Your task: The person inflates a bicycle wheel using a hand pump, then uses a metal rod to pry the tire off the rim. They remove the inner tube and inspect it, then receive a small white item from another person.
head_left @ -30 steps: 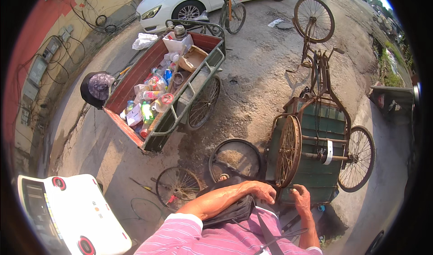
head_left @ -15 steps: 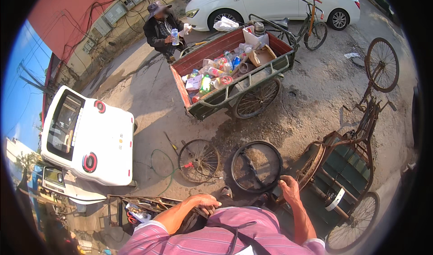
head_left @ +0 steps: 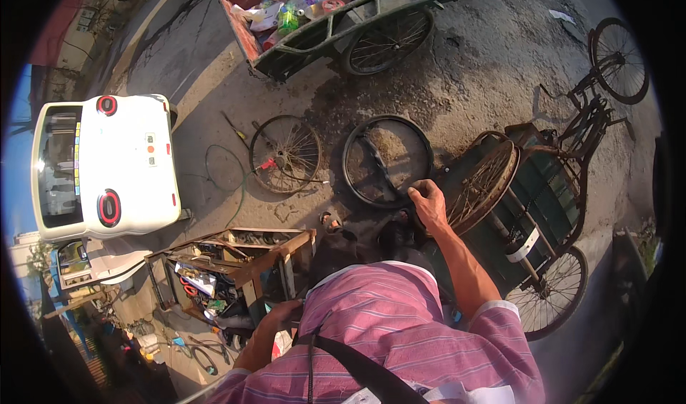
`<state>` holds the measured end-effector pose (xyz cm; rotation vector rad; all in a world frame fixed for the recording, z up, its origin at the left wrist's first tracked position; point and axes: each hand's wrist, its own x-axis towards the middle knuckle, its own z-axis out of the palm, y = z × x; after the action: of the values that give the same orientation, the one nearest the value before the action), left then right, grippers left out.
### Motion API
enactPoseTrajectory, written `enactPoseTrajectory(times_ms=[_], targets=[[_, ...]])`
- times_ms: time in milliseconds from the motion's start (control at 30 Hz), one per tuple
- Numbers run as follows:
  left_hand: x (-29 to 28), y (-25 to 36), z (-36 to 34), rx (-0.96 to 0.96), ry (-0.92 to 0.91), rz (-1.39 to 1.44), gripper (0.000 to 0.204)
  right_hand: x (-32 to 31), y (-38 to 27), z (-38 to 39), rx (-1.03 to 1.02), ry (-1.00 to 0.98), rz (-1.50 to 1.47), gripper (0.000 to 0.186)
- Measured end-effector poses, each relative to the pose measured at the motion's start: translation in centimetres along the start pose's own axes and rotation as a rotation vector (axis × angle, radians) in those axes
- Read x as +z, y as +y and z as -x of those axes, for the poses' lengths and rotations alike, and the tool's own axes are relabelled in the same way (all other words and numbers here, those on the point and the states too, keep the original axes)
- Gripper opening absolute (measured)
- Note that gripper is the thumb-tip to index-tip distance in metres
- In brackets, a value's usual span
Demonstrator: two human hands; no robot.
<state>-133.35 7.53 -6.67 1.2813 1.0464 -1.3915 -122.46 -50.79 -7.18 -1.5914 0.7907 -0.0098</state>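
My right hand [head_left: 426,202] is raised at the end of a bent forearm, its fingers curled together. Whether anything small is pinched in them cannot be made out. Just beyond it, on the ground, lies a black tyre [head_left: 346,162] with a dark strip across its middle. A bare spoked rim [head_left: 480,184] leans close on the right, against an overturned tricycle cart [head_left: 550,222]. My left hand [head_left: 289,311] hangs low at my left side, its fingers hidden against my body, near a wooden-framed tool stand [head_left: 268,257].
A spoked wheel [head_left: 300,146] lies left of the tyre, a red piece on it and a green hose [head_left: 209,162] alongside. A red-and-green cart [head_left: 336,28] of plastic bottles stands ahead. A white vehicle [head_left: 132,164] is parked at left. The upturned cart's wheel [head_left: 554,300] stands at right.
The view has tilted down and nearer, bringing the tool stand into sight. My left hand has dropped from in front of my waist to my side. The other person has left the view.
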Motion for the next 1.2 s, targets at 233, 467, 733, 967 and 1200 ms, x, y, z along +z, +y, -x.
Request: enactPoseTrajectory(times_ms=[233, 467, 733, 967, 1200], targets=[[6.1, 10.7, -1.8, 0.418, 0.446, -0.122, 0.034, 10.4, 12.7, -6.3, 0.264, -0.114, 0.028, 0.029], [11.6, 17.8, -23.1, 0.613, 0.137, -0.513, 0.029, 22.6, 28.2, -21.2, 0.280, -0.076, 0.409, 0.035], [11.4, 26.1, -39.2, 0.773, 0.177, -0.692, 0.042, 31.2, 46.0, -40.4, 0.180, -0.139, 0.817, 0.032], [12.6, 27.8, -36.2, 1.040, -0.236, -0.681, 0.036, 33.7, 52.7, -47.0, -0.154, -0.090, 1.045, 0.049], [12.7, 23.4, -37.2, 1.096, -0.014, -0.861, 0.033, 32.2, 46.9, -44.0, -0.028, -0.292, 0.957, 0.037]])
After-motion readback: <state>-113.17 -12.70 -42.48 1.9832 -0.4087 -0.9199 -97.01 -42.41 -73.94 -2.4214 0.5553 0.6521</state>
